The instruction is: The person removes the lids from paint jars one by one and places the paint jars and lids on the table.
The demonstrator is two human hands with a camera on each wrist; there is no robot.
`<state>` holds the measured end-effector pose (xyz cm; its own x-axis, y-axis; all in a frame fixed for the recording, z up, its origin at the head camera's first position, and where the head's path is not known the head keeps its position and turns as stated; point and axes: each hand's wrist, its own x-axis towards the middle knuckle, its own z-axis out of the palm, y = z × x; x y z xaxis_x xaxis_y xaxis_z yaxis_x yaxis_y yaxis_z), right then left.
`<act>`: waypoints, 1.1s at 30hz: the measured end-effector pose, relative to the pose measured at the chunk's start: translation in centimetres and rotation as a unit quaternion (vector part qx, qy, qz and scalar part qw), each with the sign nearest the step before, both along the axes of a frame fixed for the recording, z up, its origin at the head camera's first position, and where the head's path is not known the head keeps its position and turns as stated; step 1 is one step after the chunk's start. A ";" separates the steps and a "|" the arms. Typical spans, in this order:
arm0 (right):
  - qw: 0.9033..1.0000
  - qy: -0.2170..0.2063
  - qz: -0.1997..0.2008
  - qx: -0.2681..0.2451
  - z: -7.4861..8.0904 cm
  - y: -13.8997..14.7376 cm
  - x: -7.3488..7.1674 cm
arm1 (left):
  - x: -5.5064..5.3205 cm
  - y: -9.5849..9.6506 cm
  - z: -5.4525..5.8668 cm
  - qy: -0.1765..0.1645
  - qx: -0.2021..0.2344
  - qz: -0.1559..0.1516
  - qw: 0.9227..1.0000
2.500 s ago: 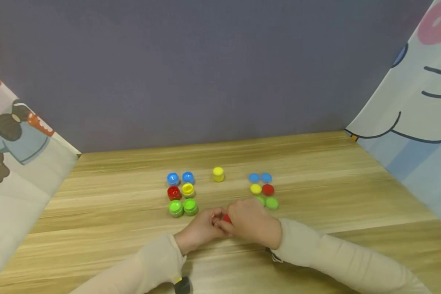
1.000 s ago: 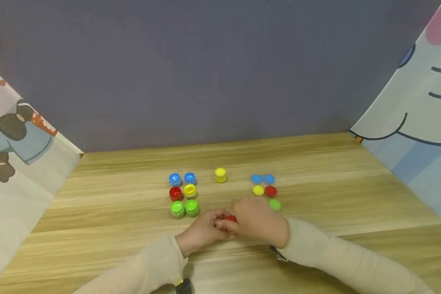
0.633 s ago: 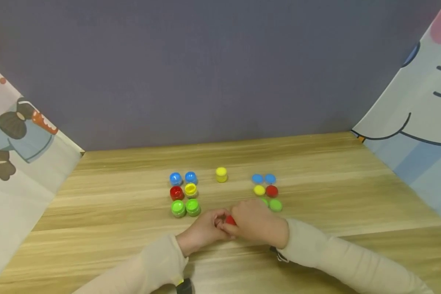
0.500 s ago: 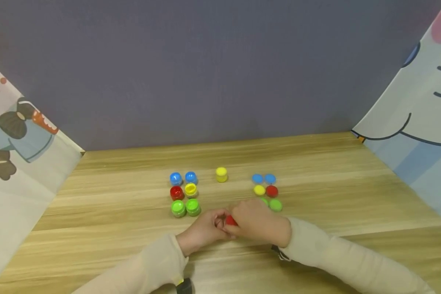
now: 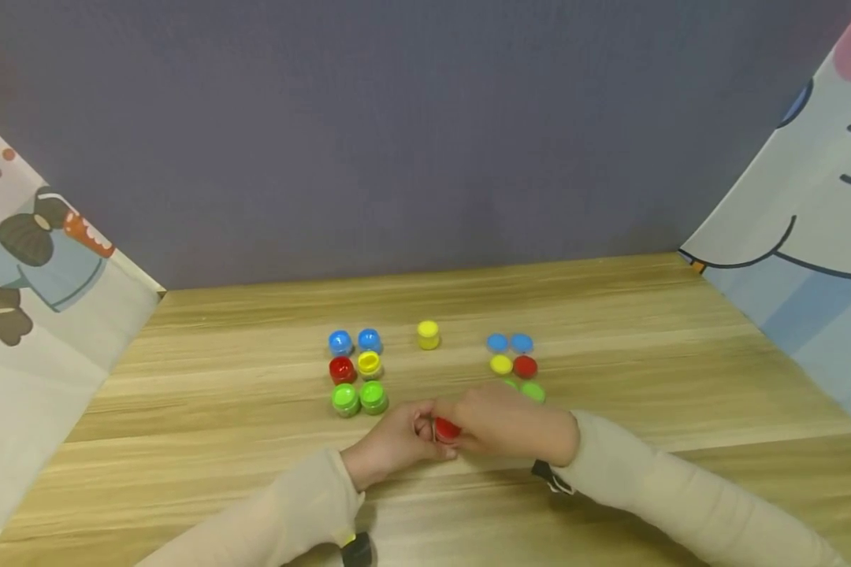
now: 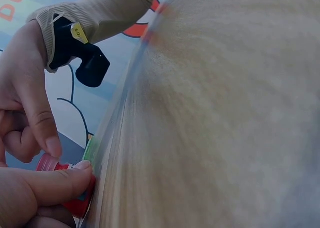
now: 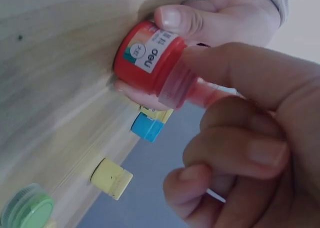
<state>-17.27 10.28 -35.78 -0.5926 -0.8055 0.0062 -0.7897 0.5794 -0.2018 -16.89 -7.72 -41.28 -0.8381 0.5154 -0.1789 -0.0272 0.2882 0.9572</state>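
Note:
My left hand [image 5: 395, 442] grips a red paint jar [image 7: 145, 67] by its body, with the thumb along its near side. The jar has a white label and stands low over the table. Its ribbed translucent lid [image 7: 176, 85] is between the fingers of my right hand [image 5: 516, 425], whose other fingers curl in towards the palm. From the head, a piece of red shows in the gap between the two hands. My right hand partly covers a green lid [image 5: 509, 384] lying behind it.
To the left stand several lidless jars, including a red jar [image 5: 342, 370], a yellow jar [image 5: 369, 365] and a green jar [image 5: 345, 400]. A lidded yellow jar [image 5: 429, 335] stands alone at the back. Loose lids lie to the right, among them a red lid [image 5: 525, 366].
My right wrist has turned and shifted slightly right, and more of the red between my hands shows. The left hand keeps its hold; the jars and loose lids stay where they were.

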 end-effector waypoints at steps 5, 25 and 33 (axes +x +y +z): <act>1.000 -0.021 0.011 0.003 0.3 0.2 0.0 | 0.0 0.0 0.0 -0.002 0.002 0.002 1.000; 0.984 0.066 -0.164 0.005 -1.0 -1.5 1.0 | 0.0 0.3 -0.4 0.019 0.013 0.004 1.000; 0.993 0.005 -0.116 -0.016 -0.5 -0.8 0.6 | -0.1 0.1 -0.6 0.023 0.009 0.001 1.000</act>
<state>-16.68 9.44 -36.25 -0.7624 -0.6461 0.0360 -0.6372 0.7398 -0.2162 -16.98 -7.59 -41.90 -0.8463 0.5165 -0.1300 0.0170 0.2701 0.9627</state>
